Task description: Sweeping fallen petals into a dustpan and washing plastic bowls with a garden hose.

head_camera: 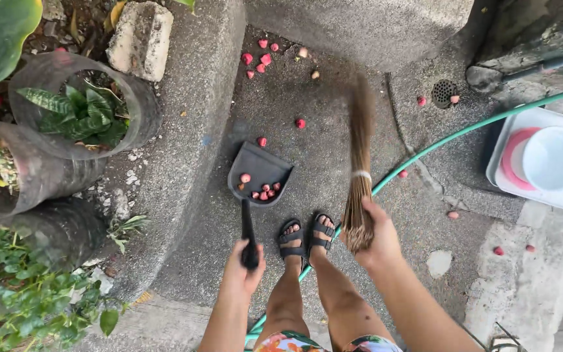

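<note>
My left hand (pixel 244 268) grips the long handle of a dark dustpan (pixel 260 171) that rests on the rough concrete ground. Several small pink-red fruits (pixel 260 191) lie inside the pan. My right hand (pixel 375 238) holds the bound top of a brown stick broom (pixel 360 156), whose bristles point away from me and look blurred. More pink-red fruits (pixel 260 58) are scattered on the ground beyond the pan, near the wall corner. My feet in black sandals (pixel 306 238) stand between the pan and the broom.
A green hose (pixel 454 135) runs across the ground from the right to under my feet. Potted plants (pixel 76 111) stand on a raised concrete ledge at left. A white tray with a bowl (pixel 545 160) sits at right, near a round floor drain (pixel 444 92).
</note>
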